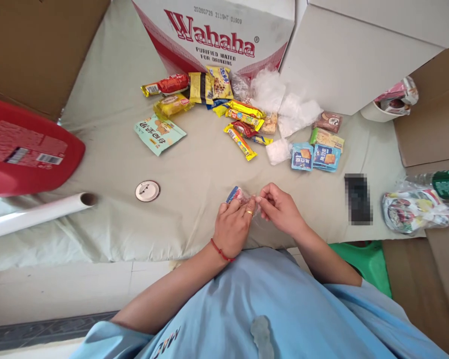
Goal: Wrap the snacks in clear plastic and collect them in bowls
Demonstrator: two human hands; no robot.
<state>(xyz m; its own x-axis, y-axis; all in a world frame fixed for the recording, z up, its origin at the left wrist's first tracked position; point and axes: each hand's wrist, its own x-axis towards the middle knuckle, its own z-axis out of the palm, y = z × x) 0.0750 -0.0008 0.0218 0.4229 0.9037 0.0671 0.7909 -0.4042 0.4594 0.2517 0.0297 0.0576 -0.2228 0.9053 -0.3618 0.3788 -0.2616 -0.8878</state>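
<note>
Near the front edge of the cloth, my left hand (pixel 232 224) closes over a small snack packet (pixel 232 194) with blue and red print, mostly hidden beneath the fingers. Clear plastic film (pixel 261 221) shows between my two hands. My right hand (pixel 282 207) has thumb and forefinger pinched on that film, close to the left fingertips. Beyond the hands lies a yellow-and-red snack bar (pixel 240 142). A small white wrapped packet (pixel 278 151) and blue biscuit packets (pixel 302 157) lie to its right.
Snack packets, including a mint-green pouch (pixel 160 133), lie before a Wahaha carton (pixel 213 35). Crumpled clear bags (pixel 269 89) sit beside them. At left are a round pin badge (pixel 147 191), white tube (pixel 37 215) and red container (pixel 30 149); a pixelated dark object (pixel 358 199) is at right.
</note>
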